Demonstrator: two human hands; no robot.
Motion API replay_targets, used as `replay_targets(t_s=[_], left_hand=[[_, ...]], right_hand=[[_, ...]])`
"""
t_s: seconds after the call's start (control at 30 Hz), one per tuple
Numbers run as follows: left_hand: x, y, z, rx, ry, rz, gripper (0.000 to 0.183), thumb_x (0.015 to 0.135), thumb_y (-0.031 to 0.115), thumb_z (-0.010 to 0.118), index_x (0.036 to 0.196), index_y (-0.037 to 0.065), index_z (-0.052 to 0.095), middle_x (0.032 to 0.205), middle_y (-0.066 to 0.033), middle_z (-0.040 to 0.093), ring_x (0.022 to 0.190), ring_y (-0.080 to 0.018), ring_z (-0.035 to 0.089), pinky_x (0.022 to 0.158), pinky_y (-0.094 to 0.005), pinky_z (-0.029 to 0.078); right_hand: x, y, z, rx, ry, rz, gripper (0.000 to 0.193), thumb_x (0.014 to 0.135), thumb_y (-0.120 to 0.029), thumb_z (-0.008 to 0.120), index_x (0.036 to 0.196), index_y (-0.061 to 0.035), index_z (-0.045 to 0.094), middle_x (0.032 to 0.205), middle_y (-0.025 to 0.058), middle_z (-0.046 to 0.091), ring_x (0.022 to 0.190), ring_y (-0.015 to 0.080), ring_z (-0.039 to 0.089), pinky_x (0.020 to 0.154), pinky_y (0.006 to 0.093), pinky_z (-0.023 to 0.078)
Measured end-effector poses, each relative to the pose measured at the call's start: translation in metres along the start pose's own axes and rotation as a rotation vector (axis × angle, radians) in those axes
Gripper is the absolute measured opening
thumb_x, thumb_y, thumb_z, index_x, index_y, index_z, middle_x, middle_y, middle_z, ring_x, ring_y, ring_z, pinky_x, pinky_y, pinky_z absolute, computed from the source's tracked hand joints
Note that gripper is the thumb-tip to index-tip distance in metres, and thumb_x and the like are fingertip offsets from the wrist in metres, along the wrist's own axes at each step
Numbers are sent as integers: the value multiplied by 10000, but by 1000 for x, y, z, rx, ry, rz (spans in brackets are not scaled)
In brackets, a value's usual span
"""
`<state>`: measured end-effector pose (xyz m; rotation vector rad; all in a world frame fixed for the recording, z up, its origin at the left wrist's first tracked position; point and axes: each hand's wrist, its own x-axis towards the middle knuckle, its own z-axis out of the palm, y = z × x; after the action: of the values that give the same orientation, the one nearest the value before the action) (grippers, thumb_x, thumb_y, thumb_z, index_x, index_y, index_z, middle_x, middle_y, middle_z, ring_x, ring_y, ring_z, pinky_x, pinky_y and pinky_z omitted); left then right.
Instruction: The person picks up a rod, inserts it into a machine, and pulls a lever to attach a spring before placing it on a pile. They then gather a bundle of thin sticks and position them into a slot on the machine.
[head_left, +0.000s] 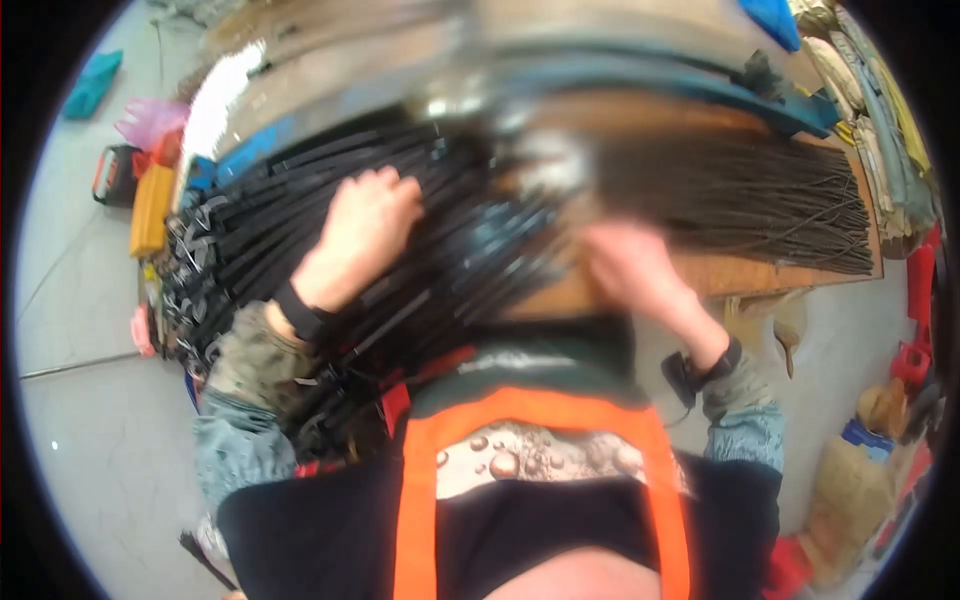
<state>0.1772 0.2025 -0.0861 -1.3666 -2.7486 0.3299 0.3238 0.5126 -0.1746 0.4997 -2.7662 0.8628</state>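
Note:
A thick spread of long black tube-like strips [290, 185] covers the left part of the wooden table [740, 275], with grey fittings at their left ends. My left hand [375, 220] is over them, its fingers curled in. Whatever it grips is hidden beneath the fist. Between the strips and a bundle of thin dark brown rods [740, 195] is my right hand [630, 262], near the rods' left ends. Motion smears its fingers, so their hold cannot be made out.
A blue bar [680, 78] runs behind the work, blurred. On the floor at left are a yellow box [152, 210] and a black case [117, 175]. Stacked sacks [870, 120] line the far right. A cardboard box [850, 490] stands at lower right.

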Motion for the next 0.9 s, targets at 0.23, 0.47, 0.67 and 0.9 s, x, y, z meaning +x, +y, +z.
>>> replay_targets(t_s=[0.23, 0.47, 0.67, 0.9], left_hand=[[-1, 40, 34, -162, 53, -148, 167, 859, 137, 619, 939, 17, 536, 911, -178, 583, 851, -353, 584, 711, -438, 501], [-8, 55, 9, -392, 144, -146, 137, 926, 115, 586, 1046, 49, 594, 837, -179, 613, 714, -394, 617, 608, -461, 508], [21, 81, -8, -444, 107, -78, 194, 921, 123, 607, 1108, 86, 644, 797, -144, 604, 676, -348, 621, 568, -430, 494], [43, 89, -15, -435, 89, -21, 259, 916, 132, 623, 1173, 102, 642, 758, -137, 608, 640, -326, 621, 559, -405, 486]], right_hand=[[21, 23, -13, 180, -43, 167, 235, 896, -337, 631, 899, -103, 650, 796, 143, 672, 783, 364, 657, 672, 464, 519], [65, 34, -32, 206, -72, 235, 285, 922, -382, 612, 954, -122, 725, 869, 144, 702, 825, 344, 671, 710, 418, 533], [60, 55, -17, 548, 16, 125, 261, 928, -337, 624, 992, -108, 733, 864, 137, 710, 819, 303, 685, 722, 395, 528], [45, 71, 5, 617, 244, -60, 218, 909, -251, 662, 1034, -84, 720, 756, 99, 678, 747, 257, 638, 724, 354, 516]])
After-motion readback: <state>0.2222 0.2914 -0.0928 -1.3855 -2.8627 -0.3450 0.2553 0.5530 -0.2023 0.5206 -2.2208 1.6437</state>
